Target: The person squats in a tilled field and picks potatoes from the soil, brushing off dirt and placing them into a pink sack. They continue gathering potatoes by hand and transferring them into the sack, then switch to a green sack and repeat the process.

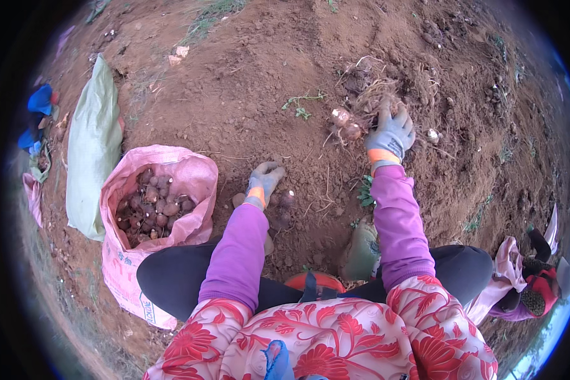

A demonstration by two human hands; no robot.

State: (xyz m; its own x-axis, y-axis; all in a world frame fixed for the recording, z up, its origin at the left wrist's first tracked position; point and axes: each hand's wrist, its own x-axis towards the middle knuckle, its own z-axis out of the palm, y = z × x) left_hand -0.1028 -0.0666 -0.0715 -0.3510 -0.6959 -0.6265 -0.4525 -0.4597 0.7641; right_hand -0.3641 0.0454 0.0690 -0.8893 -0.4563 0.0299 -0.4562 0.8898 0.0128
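Note:
My right hand [391, 132], in a grey work glove with an orange cuff, grips the near side of a soil-covered clump of roots [376, 95]. Round brown corms [347, 124], probably taro, lie against the clump's left side, with pale cut spots showing. My left hand [266, 178], gloved alike, hovers low over the soil with its fingers loosely curled and apart; I see nothing in them. Just below it, a few dark corms [285, 199] rest on the ground. To its left stands an open pink woven sack [190, 175], partly filled with similar corms [156, 209].
A pale green woven sack [92, 152] lies behind the pink one. Another loose corm [433, 136] sits right of my right hand. Between my legs is something orange-red [316, 281], partly covered. Other people [534, 289] are at the far right and far left [39, 116].

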